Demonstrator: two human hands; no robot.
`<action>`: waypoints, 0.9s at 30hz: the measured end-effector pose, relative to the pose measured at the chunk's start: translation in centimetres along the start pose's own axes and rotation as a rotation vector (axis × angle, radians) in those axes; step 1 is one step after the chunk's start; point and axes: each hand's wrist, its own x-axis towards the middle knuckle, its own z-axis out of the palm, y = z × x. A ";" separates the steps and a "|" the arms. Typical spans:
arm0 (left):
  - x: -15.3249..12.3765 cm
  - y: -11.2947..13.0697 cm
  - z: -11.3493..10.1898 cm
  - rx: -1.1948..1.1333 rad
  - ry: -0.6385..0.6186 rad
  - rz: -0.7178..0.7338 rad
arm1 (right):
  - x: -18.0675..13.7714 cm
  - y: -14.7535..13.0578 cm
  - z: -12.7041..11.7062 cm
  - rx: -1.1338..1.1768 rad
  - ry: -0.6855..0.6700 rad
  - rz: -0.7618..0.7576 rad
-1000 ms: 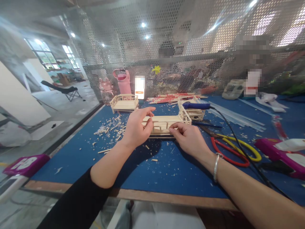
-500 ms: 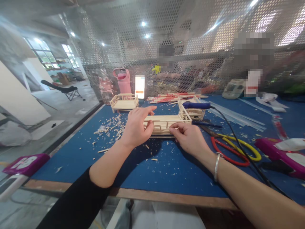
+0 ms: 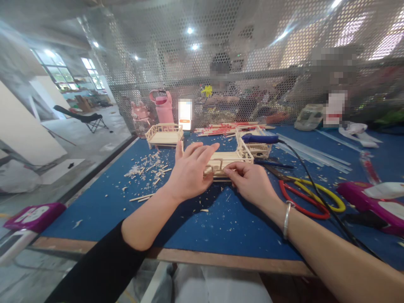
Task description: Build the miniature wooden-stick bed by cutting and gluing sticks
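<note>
Left hand (image 3: 189, 174) has its fingers (image 3: 205, 153) stretched out flat and slightly fanned, laid over the near-left part of the little wooden stick frame (image 3: 225, 162), palm down on it. Right hand (image 3: 251, 181) is curled, thumb and forefinger pinching the frame's front rail right about the middle; hard to say if there's a loose stick in that pinch or just the rail itself, it's too small to make out. The frame sits on the blue table mat (image 3: 221, 223) roughly mid-table, a bit toward the far edge, and its right end butts up against another stick-built box piece (image 3: 257, 147) with a blue-handled tool (image 3: 260, 139) lying on top, black cord running off toward the near right corner. Just right of the right hand are red and yellow handled scissors (image 3: 311, 198), and further along the right edge a magenta glue gun (image 3: 372, 206). Left of the hands there's a scatter of wood shavings (image 3: 147, 166). Toward the far left corner stands a finished miniature bed model (image 3: 164, 135), with a pink water bottle (image 3: 162, 107) behind it against the perforated mesh screen (image 3: 252, 50). A magenta box (image 3: 33, 216) sits off the near left corner.
</note>
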 end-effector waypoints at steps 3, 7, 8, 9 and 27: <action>-0.1 0.3 0.4 0.009 -0.015 0.017 | 0.0 -0.1 0.0 -0.018 0.002 0.001; -0.1 0.4 0.0 -0.047 0.023 0.022 | -0.1 -0.2 -0.1 -0.003 0.020 0.004; -0.1 0.4 -0.2 -0.077 0.066 0.019 | -0.1 -0.3 -0.2 -0.001 0.023 0.003; -0.1 0.2 -0.4 -0.109 0.128 0.011 | -0.2 -0.3 -0.2 -0.001 0.026 0.000; 0.0 -4.0 -0.7 -0.326 0.282 -0.144 | -0.5 0.1 -0.6 -0.086 -0.159 -0.178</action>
